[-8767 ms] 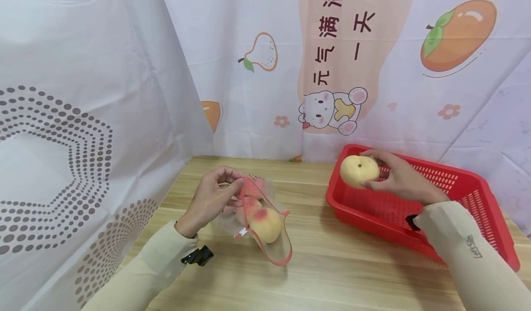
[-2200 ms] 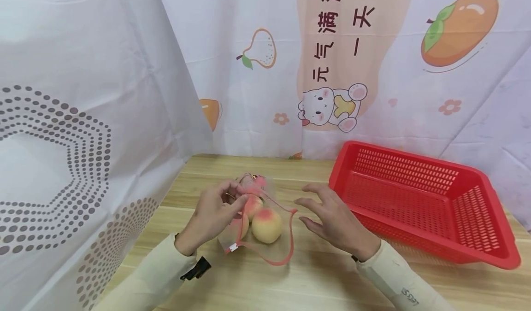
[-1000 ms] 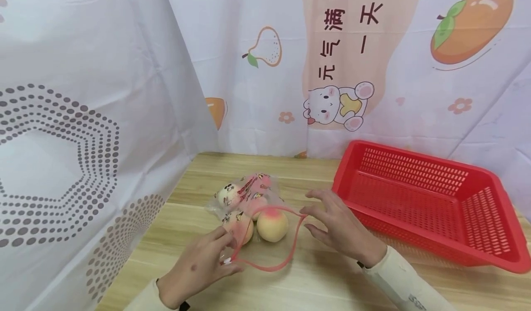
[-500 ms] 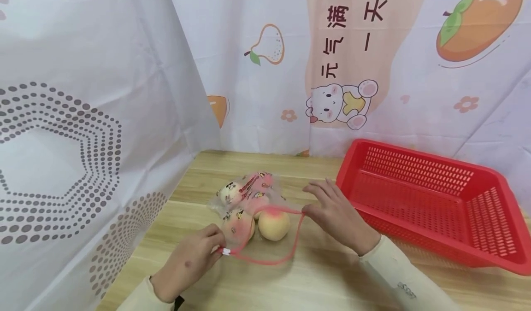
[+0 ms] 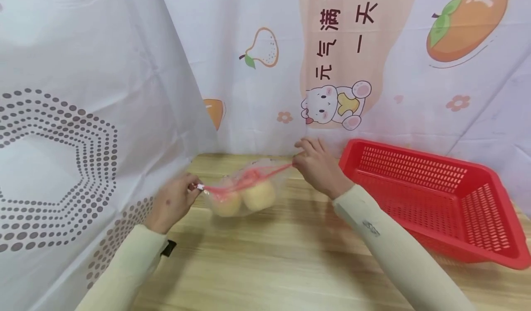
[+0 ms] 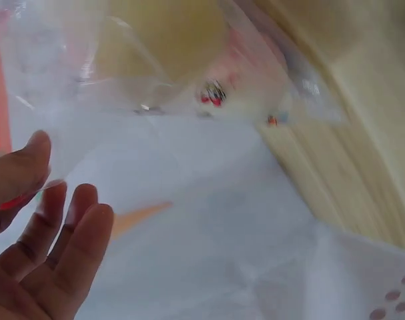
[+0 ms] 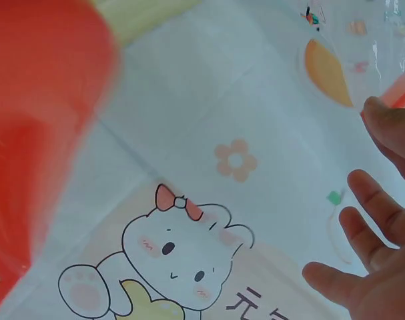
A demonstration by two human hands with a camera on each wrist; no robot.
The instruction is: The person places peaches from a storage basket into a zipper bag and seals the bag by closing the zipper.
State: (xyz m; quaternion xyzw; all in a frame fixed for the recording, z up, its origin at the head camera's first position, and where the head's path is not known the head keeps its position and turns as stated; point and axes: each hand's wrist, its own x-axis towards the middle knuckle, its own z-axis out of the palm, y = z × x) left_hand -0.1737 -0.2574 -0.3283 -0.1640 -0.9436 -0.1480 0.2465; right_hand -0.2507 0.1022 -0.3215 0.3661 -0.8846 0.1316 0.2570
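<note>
A clear printed zip bag (image 5: pixel 282 182) with a red zip band (image 5: pixel 232 189) is stretched between my two hands, its mouth tilted up from lower left to upper right. Yellow peaches (image 5: pixel 260 196) with pink tops sit inside, blurred through the plastic. My left hand (image 5: pixel 172 202) pinches the band's left end beside the small white slider (image 5: pixel 201 187). At the opposite corner, the thumb and index finger of my right hand (image 5: pixel 319 166) pinch the band, its other fingers spread. In the left wrist view, the bag's printed side (image 6: pixel 215 93) bulges around the fruit.
To the right stands a red perforated plastic basket (image 5: pixel 504 200) with nothing in it, close to my right forearm. Printed white cloth (image 5: pixel 253 99) hangs behind the wooden table (image 5: pixel 249 265), and dotted cloth (image 5: pixel 137 94) hangs at the left.
A peach went from my right hand over the basket toward the bag. My left hand shifted to the slider end, my right hand took the other corner, and the bag rose up and back.
</note>
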